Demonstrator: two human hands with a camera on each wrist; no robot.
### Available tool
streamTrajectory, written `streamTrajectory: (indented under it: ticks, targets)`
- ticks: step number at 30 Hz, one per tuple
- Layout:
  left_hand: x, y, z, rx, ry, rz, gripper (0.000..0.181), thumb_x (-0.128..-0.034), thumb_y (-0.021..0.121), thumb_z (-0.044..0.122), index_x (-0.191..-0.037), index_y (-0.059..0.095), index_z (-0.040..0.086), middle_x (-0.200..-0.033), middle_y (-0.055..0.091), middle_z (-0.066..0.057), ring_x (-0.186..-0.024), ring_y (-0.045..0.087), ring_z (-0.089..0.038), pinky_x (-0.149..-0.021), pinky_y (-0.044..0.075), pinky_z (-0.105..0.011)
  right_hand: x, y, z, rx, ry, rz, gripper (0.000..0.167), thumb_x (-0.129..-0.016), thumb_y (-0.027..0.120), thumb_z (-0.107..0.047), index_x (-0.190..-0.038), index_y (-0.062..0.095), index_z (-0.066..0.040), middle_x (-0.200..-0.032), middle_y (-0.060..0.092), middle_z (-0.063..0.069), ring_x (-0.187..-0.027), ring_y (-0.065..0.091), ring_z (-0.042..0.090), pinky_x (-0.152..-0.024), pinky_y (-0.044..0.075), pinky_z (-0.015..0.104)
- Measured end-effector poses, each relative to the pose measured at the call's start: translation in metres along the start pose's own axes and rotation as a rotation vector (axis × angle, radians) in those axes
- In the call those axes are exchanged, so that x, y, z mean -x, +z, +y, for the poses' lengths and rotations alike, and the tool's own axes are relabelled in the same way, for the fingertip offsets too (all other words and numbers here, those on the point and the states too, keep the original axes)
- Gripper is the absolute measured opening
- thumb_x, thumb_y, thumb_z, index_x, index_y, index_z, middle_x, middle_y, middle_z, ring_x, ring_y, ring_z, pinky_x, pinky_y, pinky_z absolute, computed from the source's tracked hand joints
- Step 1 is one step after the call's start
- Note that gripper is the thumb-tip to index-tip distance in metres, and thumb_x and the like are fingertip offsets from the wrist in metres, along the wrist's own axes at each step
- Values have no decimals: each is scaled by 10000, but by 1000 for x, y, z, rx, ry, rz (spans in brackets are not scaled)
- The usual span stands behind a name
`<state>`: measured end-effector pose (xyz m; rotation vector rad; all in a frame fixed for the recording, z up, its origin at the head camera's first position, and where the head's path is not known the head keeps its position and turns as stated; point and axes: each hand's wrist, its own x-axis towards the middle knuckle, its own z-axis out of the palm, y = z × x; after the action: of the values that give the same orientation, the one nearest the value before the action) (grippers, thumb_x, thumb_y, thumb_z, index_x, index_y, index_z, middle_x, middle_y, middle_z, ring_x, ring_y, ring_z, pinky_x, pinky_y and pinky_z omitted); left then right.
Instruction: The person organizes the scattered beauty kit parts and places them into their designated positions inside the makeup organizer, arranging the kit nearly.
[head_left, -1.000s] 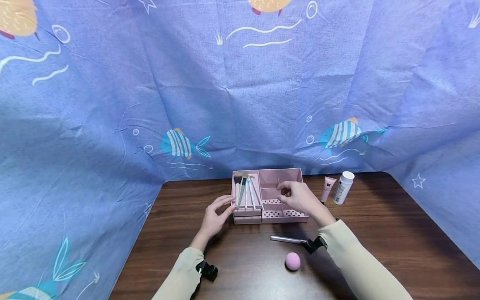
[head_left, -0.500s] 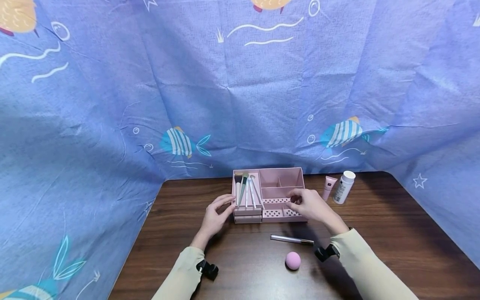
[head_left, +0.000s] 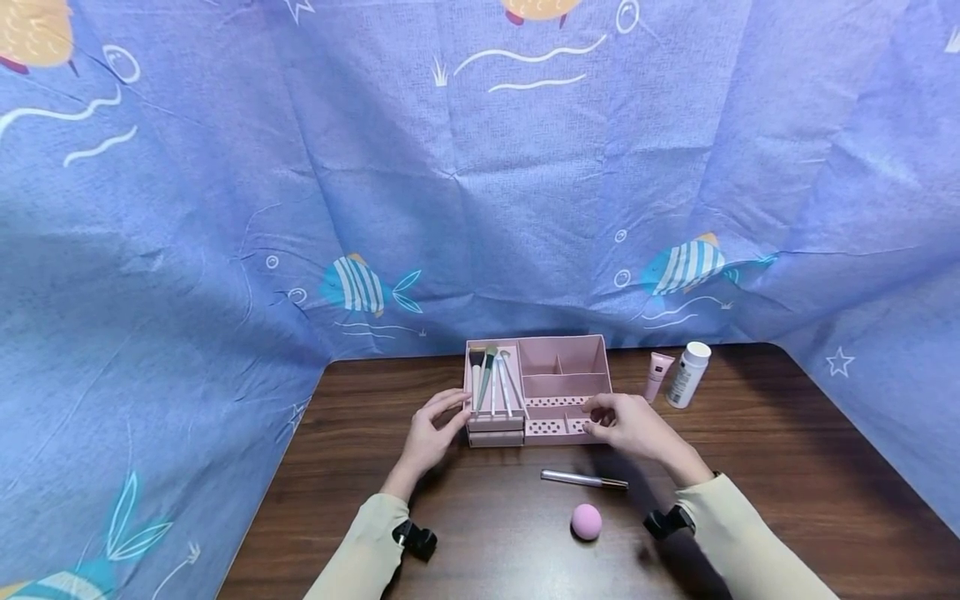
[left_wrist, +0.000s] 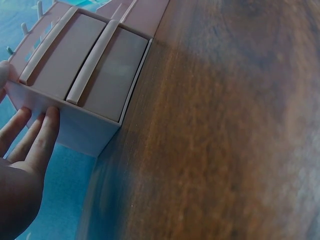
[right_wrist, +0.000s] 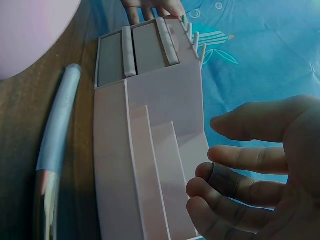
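Note:
A pink organizer [head_left: 567, 385] stands near the back edge of the table, several makeup brushes [head_left: 492, 383] lying in its left section. My left hand [head_left: 429, 435] rests on its left side; in the left wrist view the fingertips [left_wrist: 51, 113] touch the side wall beside two closed drawers [left_wrist: 111, 70]. My right hand [head_left: 633, 427], loosely bent, is over the front right corner of the organizer. In the right wrist view that hand [right_wrist: 255, 170] has nothing between thumb and fingers, and the divided compartments [right_wrist: 162, 165] are beside it.
A silver pen [head_left: 577, 478] lies in front of the organizer, with a pink ball [head_left: 586, 522] nearer the front. A pink tube [head_left: 657, 377] and a white bottle [head_left: 688, 376] stand to the right. Blue printed cloth [head_left: 465, 208] hangs behind the table.
My right hand has moved from above the middle compartments toward the front right corner, and its sleeve and wrist camera have shifted right, off the pen. The left hand has stayed put.

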<state>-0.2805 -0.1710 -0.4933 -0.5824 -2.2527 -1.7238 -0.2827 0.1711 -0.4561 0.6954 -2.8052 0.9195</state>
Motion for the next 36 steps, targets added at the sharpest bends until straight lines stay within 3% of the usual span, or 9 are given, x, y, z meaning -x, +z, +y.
streamTrajectory:
  ticks: [12, 19, 21, 28, 36]
  targets:
    - [0, -1, 1, -4, -48, -19, 286, -923, 662, 80, -1200, 674, 10, -1295, 598, -192, -1182, 582, -288, -1023, 439, -578, 19, 10, 17, -29, -51, -88, 227, -785, 759, -115, -991, 699, -42, -748, 635, -85, -674, 556, -7, -597, 503, 200]
    - [-1, -1, 2, -32, -37, -19, 286, -919, 666, 76, -1195, 674, 0, -1284, 606, -190, -1177, 591, -284, -1001, 487, -243, 28, 17, 23, -37, -59, -157, 214, -768, 769, -102, -967, 700, -68, -733, 611, -103, -669, 539, -16, -589, 488, 192]
    - [-1, -1, 2, -29, -31, -16, 289, -918, 668, 75, -1195, 672, -7, -1280, 607, -193, -1180, 589, -292, -996, 481, -218, 29, 19, 25, -45, -69, -184, 208, -767, 766, -93, -962, 699, -69, -733, 605, -107, -671, 543, -1, -583, 481, 194]
    - [-1, 0, 0, -15, -32, -16, 290, -918, 669, 79, -1197, 673, 0, -1285, 603, -192, -1192, 579, -298, -1036, 443, -547, 33, 26, 29, -25, -104, -251, 237, -742, 780, -95, -964, 699, -69, -744, 604, -57, -677, 539, 52, -571, 452, 195]
    - [0, 0, -2, -3, -26, -6, 295, -919, 670, 90, -1199, 670, -3, -1283, 604, -182, -1200, 565, -327, -1030, 426, -596, 32, 28, 30, -33, -98, -274, 275, -736, 806, -135, -986, 705, -84, -767, 614, -45, -691, 531, 44, -582, 453, 196]
